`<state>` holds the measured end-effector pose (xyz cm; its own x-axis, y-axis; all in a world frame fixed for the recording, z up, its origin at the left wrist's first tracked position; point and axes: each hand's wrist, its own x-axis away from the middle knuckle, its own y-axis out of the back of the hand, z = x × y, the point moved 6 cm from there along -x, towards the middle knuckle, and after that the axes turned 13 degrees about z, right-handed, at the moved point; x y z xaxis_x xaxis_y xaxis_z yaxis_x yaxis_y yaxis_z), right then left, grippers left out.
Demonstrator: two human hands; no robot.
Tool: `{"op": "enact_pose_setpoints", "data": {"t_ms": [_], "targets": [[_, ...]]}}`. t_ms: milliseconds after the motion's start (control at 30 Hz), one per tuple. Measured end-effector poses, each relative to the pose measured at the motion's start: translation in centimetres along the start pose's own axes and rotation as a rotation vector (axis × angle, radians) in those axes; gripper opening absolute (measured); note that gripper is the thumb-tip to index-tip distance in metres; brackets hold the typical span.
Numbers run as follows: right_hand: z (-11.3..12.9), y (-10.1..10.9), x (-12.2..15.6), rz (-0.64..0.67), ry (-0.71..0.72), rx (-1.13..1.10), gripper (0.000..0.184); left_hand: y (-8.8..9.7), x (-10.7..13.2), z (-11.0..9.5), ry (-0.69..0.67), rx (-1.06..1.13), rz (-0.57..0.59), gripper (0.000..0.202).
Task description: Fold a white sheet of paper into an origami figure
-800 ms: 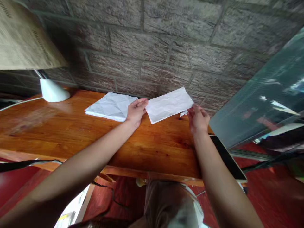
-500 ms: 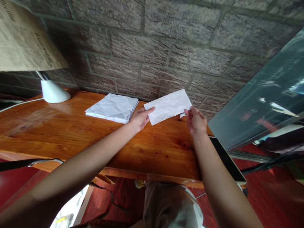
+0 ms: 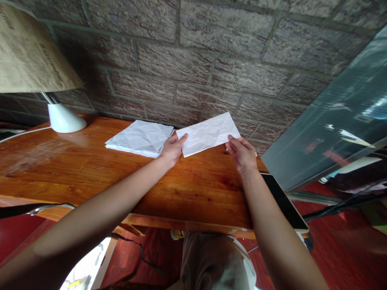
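Observation:
A white, lightly creased strip of paper (image 3: 208,135) is held up over the back of the wooden table, tilted with its right end higher. My left hand (image 3: 173,150) pinches its left end, thumb on top and fingers beneath. At the lower right corner my right hand (image 3: 242,153) grips the same paper, thumb on its face. A small white scrap shows just behind my right fingers, mostly hidden. Beside my left hand lies a stack of crumpled white paper sheets (image 3: 139,137).
A lamp (image 3: 65,119) with a printed shade stands at the left. Behind the wooden table (image 3: 193,193) rises a grey brick wall (image 3: 196,60). A dark flat tablet-like device (image 3: 284,201) lies at the right edge, by a translucent panel (image 3: 326,108).
My right thumb has come onto the face of the paper and the hand now grips its corner. The whole view has shifted slightly, with things sitting a little further left.

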<state>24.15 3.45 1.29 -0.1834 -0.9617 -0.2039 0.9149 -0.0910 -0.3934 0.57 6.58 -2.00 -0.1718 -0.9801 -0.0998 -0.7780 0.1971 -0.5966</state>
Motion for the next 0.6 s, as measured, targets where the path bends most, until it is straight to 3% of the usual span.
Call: {"op": "enact_pose_setpoints", "data": {"t_ms": [200,400,500,600], "targets": [[-0.2,0.1,0.0,-0.047,-0.001,-0.009,0.037,-0.4,0.0,-0.3,-0.027,0.036,0.031,0.011],[0.0,0.1,0.2,-0.073,-0.005,-0.070,0.037,-1.1,0.1,0.5,0.011,-0.044,0.149,0.028],[-0.4,0.2,0.1,-0.064,-0.043,-0.018,0.039,-0.4,0.0,0.1,-0.063,-0.187,0.100,0.028],[-0.7,0.7,-0.3,-0.063,-0.057,0.130,0.033,0.1,-0.1,-1.4,-0.127,-0.501,0.112,0.025]]}}
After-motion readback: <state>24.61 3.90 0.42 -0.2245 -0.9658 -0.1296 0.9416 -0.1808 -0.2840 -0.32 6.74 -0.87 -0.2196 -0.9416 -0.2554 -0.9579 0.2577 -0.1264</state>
